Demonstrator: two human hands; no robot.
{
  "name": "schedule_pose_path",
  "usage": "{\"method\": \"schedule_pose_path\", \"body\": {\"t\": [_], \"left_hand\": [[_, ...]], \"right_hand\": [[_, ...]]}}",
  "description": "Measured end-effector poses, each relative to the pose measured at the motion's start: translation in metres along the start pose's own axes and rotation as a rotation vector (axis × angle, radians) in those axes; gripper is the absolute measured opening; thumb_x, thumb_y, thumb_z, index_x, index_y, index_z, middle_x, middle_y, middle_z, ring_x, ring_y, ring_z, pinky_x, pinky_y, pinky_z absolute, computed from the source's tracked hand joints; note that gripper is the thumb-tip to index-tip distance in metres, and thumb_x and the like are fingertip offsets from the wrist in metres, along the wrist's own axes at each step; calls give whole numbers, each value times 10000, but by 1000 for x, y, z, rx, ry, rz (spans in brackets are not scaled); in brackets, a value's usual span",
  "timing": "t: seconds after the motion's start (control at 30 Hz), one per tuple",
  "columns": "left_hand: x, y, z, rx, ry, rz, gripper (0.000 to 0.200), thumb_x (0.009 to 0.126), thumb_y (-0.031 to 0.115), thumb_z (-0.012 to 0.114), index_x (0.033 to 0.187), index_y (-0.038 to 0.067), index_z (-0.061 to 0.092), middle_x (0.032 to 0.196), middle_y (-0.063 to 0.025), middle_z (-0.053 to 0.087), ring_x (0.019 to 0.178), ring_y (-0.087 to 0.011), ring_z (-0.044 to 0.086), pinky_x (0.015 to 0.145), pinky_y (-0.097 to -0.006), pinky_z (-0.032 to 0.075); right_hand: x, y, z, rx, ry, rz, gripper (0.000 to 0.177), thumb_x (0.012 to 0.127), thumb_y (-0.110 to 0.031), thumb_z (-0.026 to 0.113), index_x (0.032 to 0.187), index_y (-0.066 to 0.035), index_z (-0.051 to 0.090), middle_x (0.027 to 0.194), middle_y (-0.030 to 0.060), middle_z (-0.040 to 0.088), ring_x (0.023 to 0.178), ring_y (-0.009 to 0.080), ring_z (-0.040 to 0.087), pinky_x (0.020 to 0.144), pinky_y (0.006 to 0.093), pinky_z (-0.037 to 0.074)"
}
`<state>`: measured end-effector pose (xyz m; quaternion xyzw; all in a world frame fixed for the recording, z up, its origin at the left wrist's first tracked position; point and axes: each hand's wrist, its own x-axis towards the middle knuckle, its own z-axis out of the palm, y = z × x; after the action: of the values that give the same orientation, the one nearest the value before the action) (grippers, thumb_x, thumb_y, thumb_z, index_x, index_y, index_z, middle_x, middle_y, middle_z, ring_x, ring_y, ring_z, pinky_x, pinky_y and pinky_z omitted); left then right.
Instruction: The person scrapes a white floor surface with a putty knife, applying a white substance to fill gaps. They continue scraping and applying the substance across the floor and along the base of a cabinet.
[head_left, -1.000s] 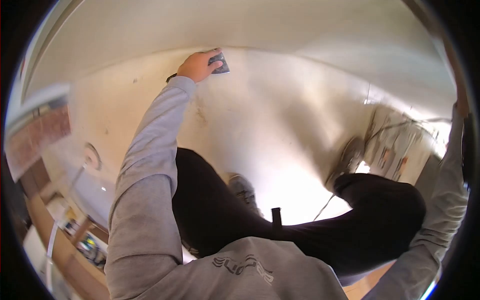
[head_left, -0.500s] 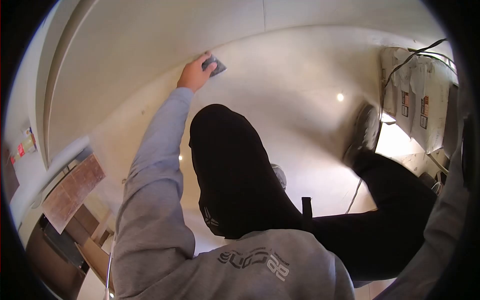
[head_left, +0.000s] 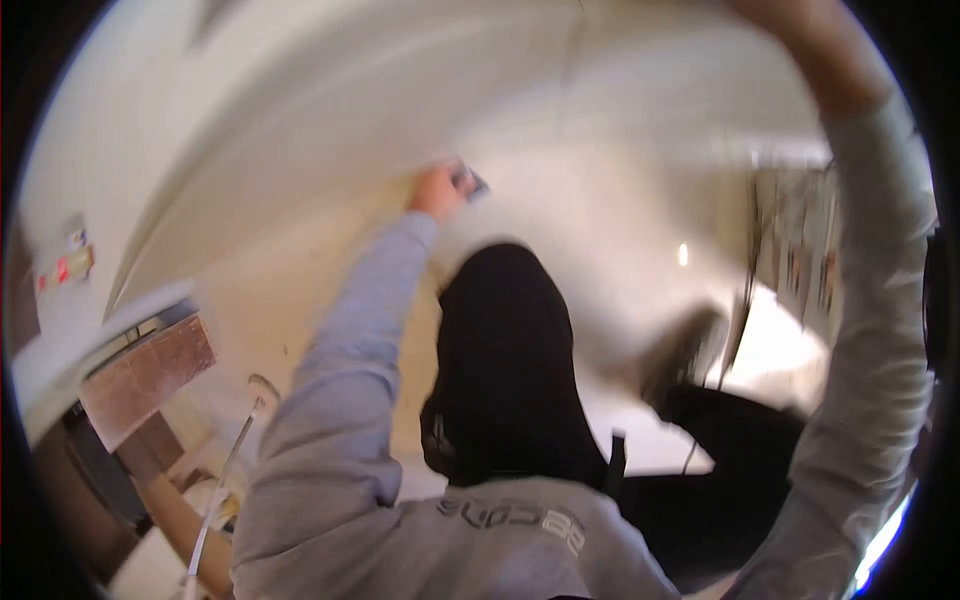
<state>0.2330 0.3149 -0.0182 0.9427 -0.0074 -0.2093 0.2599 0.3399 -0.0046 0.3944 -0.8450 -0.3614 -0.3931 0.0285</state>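
My left hand (head_left: 438, 192) is closed on a small dark grey flat pad (head_left: 472, 182) with a straight edge, blurred by motion. The pad is right at the pale, glossy floor (head_left: 610, 230), close to where the floor meets the wall. At the upper right my right hand (head_left: 795, 40) is raised near the wall, smeared, its fingers cut off by the frame's top edge. My bent knee, in black trousers (head_left: 505, 350), sits just below the left hand.
Several stacked paper packages (head_left: 795, 235) stand at the right beside a dark cable. A reddish-brown panel (head_left: 150, 375) leans at the left, with a long thin pole (head_left: 228, 465) next to it. A red-labelled bottle (head_left: 68, 268) lies at the far left.
My right arm has come up from the lower right edge to the top right. My left hand with the pad appears lower and further right as the camera view has shifted and blurred.
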Motion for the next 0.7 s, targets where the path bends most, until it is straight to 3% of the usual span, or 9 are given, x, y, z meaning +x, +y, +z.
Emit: {"method": "schedule_pose_path", "body": {"t": [0.03, 0.07, 0.13, 0.33, 0.4, 0.53, 0.6, 0.7], "left_hand": [[2, 6, 1, -6, -17, -64, 430, 877, 327, 686, 1201, 46, 654, 1199, -200, 649, 1109, -372, 619, 989, -412, 479], [4, -9, 14, -7, 121, 56, 429, 880, 320, 684, 1219, 60, 647, 1210, -198, 643, 1129, -377, 604, 992, -432, 471], [-20, 16, -7, -35, 50, -21, 448, 878, 318, 682, 1245, 68, 630, 1221, -198, 637, 1158, -368, 585, 1006, -443, 456], [-4, 31, 6, -16, 135, 37, 474, 878, 306, 678, 1269, 47, 608, 1209, -199, 642, 1109, -377, 607, 985, -425, 472], [-16, 35, 6, -87, 149, -53, 458, 873, 299, 684, 1247, 43, 622, 1211, -184, 646, 1103, -371, 613, 980, -416, 480], [-25, 24, 16, -96, 110, 26, 435, 874, 288, 682, 1243, 63, 628, 1200, -196, 644, 1125, -364, 597, 973, -437, 478], [-6, 28, 22, -107, 211, 66, 449, 865, 295, 694, 1238, 54, 629, 1174, -208, 653, 1094, -372, 617, 966, -426, 487], [-3, 41, 27, -110, 222, -39, 453, 864, 299, 694, 1239, 53, 628, 1128, -218, 666, 1071, -383, 628, 951, -429, 498]], "right_hand": [[1, 3, -8, -24, 29, -8, 576, 939, -514, 503, 1132, 17, 613, 940, 165, 563, 867, 265, 511, 788, 424, 404], [-2, -1, -15, -33, 46, -2, 580, 937, -516, 507, 1123, 22, 620, 927, 167, 566, 853, 267, 515, 778, 425, 409], [-12, -10, -17, -14, 60, 33, 588, 932, -519, 515, 1104, 31, 632, 899, 171, 572, 825, 271, 522, 758, 427, 417], [-11, -9, -23, 36, 63, 41, 649, 935, -550, 467, 1241, 12, 579, 997, 181, 551, 915, 303, 493, 854, 432, 364], [-7, -14, -26, 48, 88, 62, 650, 942, -548, 450, 1245, 13, 576, 1005, 184, 551, 918, 309, 495, 861, 432, 362], [-9, -10, -20, 89, 79, 77, 632, 952, -528, 441, 1250, 13, 576, 1016, 189, 553, 926, 324, 498, 876, 434, 360], [-5, -12, -20, 16, 69, 32, 626, 955, -520, 444, 1249, 16, 575, 1022, 195, 553, 939, 330, 502, 883, 436, 362], [-4, -14, -15, 2, 41, 57, 619, 971, -517, 434, 1231, 25, 578, 1018, 192, 567, 942, 318, 522, 876, 414, 390]]}}
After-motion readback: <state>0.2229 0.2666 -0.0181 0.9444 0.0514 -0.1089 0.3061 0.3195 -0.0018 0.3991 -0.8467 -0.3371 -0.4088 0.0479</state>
